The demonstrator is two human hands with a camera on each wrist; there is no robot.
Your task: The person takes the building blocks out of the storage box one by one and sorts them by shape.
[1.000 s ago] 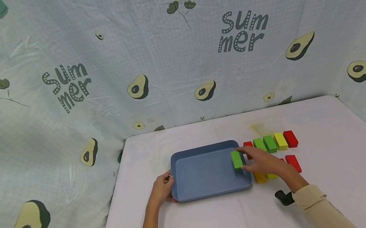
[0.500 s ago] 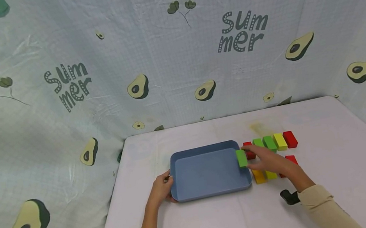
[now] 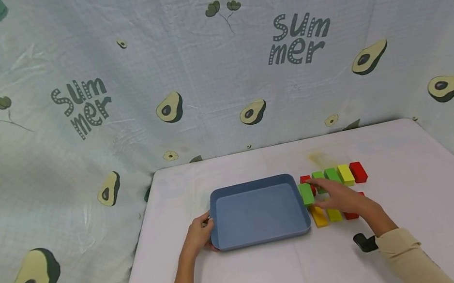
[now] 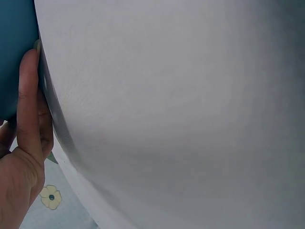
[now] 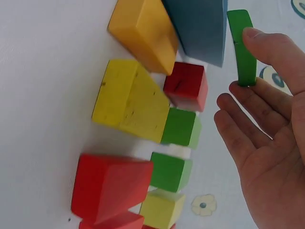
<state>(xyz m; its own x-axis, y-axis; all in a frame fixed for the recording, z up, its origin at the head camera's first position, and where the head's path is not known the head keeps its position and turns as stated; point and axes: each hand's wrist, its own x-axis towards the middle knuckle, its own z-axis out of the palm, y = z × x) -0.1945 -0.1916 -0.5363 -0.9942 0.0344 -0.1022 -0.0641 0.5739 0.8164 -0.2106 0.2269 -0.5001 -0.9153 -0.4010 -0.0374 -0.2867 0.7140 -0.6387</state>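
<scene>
My right hand pinches a green block between thumb and fingertips, above the right rim of a blue-grey tray. In the right wrist view, the block is held up off the table, clear of the other blocks. My left hand grips the tray by its left edge. Its fingers lie along the tray's side in the left wrist view, where the thumb is largely hidden. No block lies in the visible part of the tray.
Right of the tray stand two rows of coloured blocks. Red, yellow and green ones are at the back; orange, yellow and red ones are nearer. A patterned cloth hangs behind the white table.
My right hand has moved rightward with the green block, from over the tray's inside to its right rim. The left hand stays at the tray's left edge, and the tray hardly moves.
</scene>
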